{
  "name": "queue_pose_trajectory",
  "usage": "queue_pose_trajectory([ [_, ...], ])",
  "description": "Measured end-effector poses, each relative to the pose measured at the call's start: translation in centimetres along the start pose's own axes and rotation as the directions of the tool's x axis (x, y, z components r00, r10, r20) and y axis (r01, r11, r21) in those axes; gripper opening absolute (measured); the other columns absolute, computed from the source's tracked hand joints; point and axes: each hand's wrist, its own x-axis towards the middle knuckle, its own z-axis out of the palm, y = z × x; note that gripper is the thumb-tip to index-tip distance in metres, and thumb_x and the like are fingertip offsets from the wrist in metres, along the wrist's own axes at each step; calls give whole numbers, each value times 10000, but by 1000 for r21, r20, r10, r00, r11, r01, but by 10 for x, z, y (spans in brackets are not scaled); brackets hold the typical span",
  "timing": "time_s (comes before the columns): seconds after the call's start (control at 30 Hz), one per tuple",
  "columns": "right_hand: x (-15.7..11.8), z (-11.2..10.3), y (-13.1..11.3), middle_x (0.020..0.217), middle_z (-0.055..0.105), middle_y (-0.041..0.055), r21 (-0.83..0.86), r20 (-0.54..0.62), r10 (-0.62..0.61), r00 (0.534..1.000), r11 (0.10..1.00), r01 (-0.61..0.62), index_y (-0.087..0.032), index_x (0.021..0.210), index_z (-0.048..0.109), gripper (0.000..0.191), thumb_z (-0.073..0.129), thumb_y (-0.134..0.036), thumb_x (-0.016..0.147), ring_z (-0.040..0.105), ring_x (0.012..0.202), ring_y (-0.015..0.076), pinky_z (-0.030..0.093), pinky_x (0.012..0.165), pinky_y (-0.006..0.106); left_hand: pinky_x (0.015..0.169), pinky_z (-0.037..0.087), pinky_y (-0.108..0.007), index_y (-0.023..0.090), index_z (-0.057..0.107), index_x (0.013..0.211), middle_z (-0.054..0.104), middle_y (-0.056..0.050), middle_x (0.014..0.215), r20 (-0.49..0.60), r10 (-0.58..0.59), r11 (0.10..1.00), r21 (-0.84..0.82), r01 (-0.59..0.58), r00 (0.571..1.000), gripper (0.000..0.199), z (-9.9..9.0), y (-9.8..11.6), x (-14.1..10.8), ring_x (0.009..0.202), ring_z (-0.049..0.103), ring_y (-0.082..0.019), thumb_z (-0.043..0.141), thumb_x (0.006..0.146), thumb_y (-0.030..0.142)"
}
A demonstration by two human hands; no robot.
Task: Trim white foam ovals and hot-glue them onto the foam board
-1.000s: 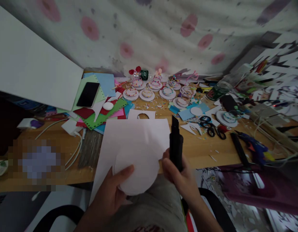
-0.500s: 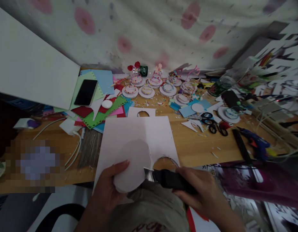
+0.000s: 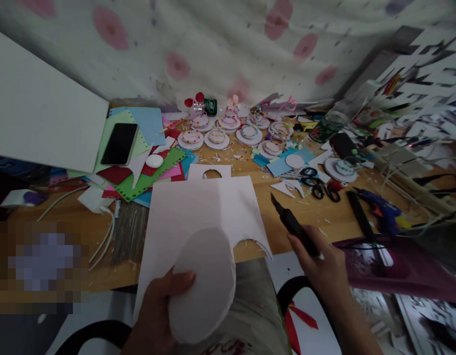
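Note:
My left hand point(image 3: 163, 301) grips a white foam-like disc point(image 3: 205, 281) by its left side, thumb on the flat face; the disc is tilted and its right edge looks rough. In my right hand point(image 3: 320, 261) is a black utility knife point(image 3: 296, 227), its blade out and pointing up-left, apart from the disc. Beneath and beyond the disc lies a white board point(image 3: 187, 207) with a curved cut-out at its lower right. Behind it is a smaller white piece point(image 3: 224, 171) with a round hole.
Several small decorated discs point(image 3: 249, 134) stand at the back. Scissors point(image 3: 316, 185) and a blue glue gun point(image 3: 383, 209) lie to the right. On the left are a phone point(image 3: 120, 144), coloured papers point(image 3: 146, 182) and a white cable point(image 3: 111, 227). A bottle point(image 3: 327, 125) stands at the back right.
The knife has moved away from the disc's edge, to the right and up, and its blade has turned upward. The disc is lower and tilted more. The view has shifted slightly.

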Motion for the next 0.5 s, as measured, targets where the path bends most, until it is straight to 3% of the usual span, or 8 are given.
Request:
queue_pose_trajectory([
  [0.13,-3,-7,-7,544,599,-21,168,126,-39,991,986,18,-208,857,618,281,503,-463,882,541,419,130,399,424,211,475,545,-207,26,698,974,713,-104,616,28,-31,999,-17,31,999,326,4,5,2,547,689,-212,693,668,138],
  [0.27,-4,-13,-23,590,615,-15,245,152,-84,985,969,44,-206,885,622,277,491,-450,898,550,444,127,419,449,212,455,555,-206,35,691,908,719,-100,636,14,-51,998,-44,51,999,238,15,10,5,555,697,-210,673,682,110],
  [0.4,-3,-16,-27,640,674,24,255,141,-261,955,942,220,-194,916,636,333,490,-493,899,610,490,153,442,459,224,532,596,-223,61,680,800,740,-101,693,-64,-68,993,-102,61,996,142,21,7,6,599,715,-213,668,659,57],
  [0.5,-4,-20,-31,688,704,63,278,152,-403,903,894,352,-191,872,644,390,474,-541,899,638,526,171,447,463,235,544,592,-200,76,667,748,726,-68,631,-37,-78,990,-125,73,996,76,21,6,6,568,707,-187,658,676,54],
])
